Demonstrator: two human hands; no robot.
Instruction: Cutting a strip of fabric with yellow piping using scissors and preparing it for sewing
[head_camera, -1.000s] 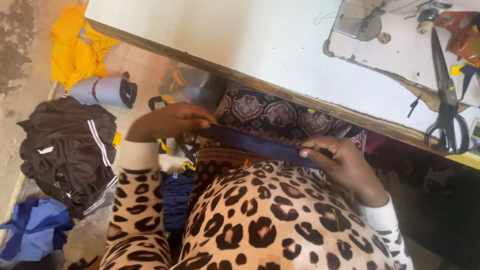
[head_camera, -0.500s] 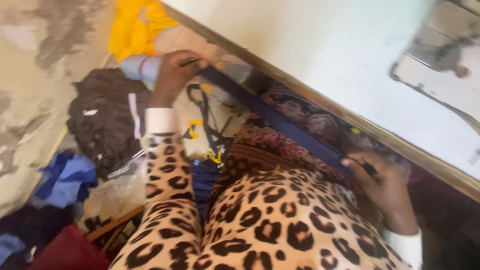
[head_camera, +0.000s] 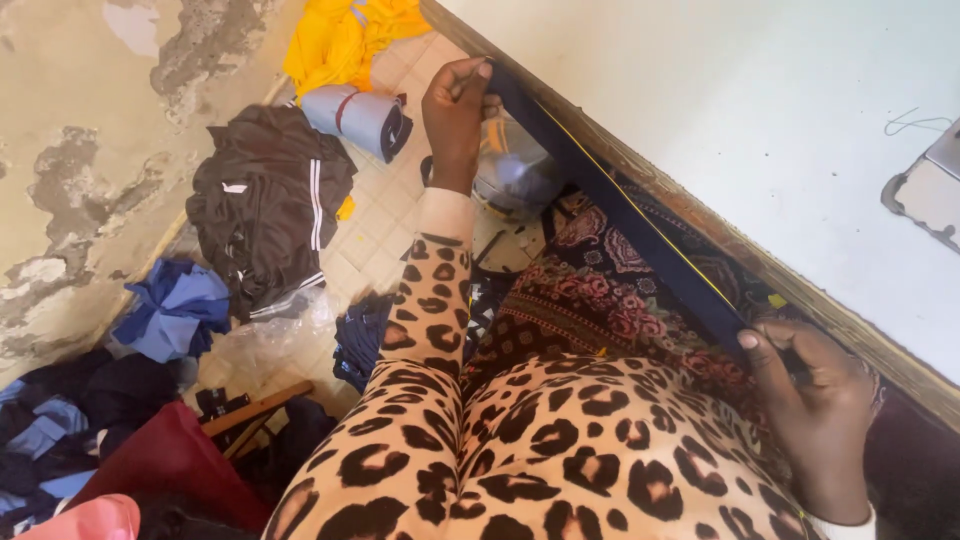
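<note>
Leopard-print cloth (head_camera: 540, 450) covers my lap and arms, nearest of all. My right hand (head_camera: 815, 400) sits at its far right edge, fingers curled and thumb pressed down, pinching one end of a navy fabric strip (head_camera: 620, 210). The strip runs taut from that hand up and leftward, just beside the worn wooden edge of the white table (head_camera: 760, 110), with a thin yellow line along one side. Under the strip, against my lap, lies a dark patterned cloth (head_camera: 600, 290) with red and pink flowers.

My left hand (head_camera: 455, 115) is stretched out at the strip's far end, fingers drawn together around it, thumb and forefinger gripping the tip. Just below that hand, under the table edge, is a bluish bundle (head_camera: 515, 170).

Left of the strip, on the tiled floor, lie a black garment with white stripes (head_camera: 270, 200), a grey-blue fabric roll (head_camera: 360, 118) and, farthest off, a yellow cloth (head_camera: 345, 40). Closer in on that side are blue cloth (head_camera: 175, 310) and a dark red piece (head_camera: 170, 460) by the peeling wall (head_camera: 90, 130).
</note>
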